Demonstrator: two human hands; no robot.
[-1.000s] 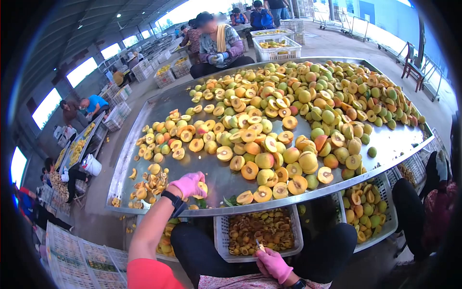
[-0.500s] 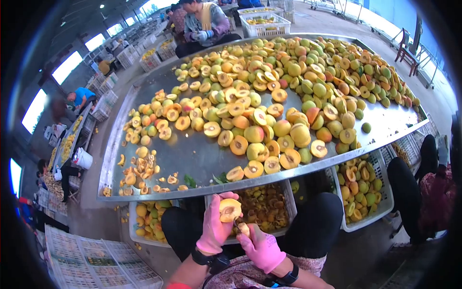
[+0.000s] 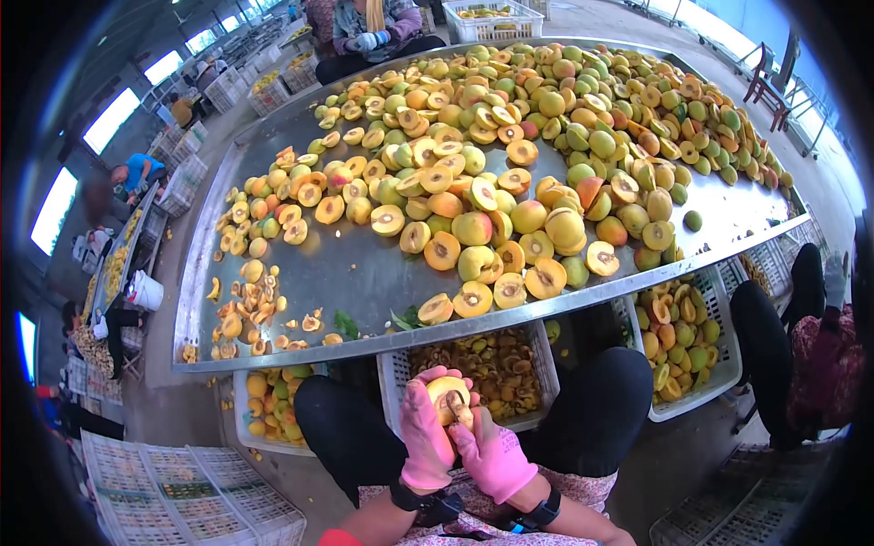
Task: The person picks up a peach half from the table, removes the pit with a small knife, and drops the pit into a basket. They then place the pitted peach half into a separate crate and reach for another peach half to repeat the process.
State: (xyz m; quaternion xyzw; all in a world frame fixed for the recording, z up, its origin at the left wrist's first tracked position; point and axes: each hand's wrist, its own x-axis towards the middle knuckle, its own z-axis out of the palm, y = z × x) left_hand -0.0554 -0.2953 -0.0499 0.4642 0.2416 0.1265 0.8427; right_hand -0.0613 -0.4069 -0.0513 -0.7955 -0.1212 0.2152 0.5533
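Observation:
My left hand (image 3: 426, 435), in a pink glove, cups a yellow peach half (image 3: 446, 393) with its cut face turned toward my right hand. My right hand (image 3: 496, 462), also gloved in pink, grips a small pitting knife (image 3: 463, 418) by its short pale handle. The knife's dark metal end is at the stone hollow of the peach half. Both hands are close together above my lap, in front of the table edge. Below and beyond them a white crate (image 3: 393, 393) holds brown stones and scraps.
A metal table (image 3: 364, 291) bears many whole and halved peaches (image 3: 473, 232), with scraps at its left end. Crates of peaches stand under it at left (image 3: 273, 409) and right (image 3: 728, 382). Empty crates (image 3: 182, 496) lie lower left. A person (image 3: 382, 32) sits across the table.
My right hand has brought the knife up against the cut face, and my left fingers have curled further around the peach half. The view has shifted slightly.

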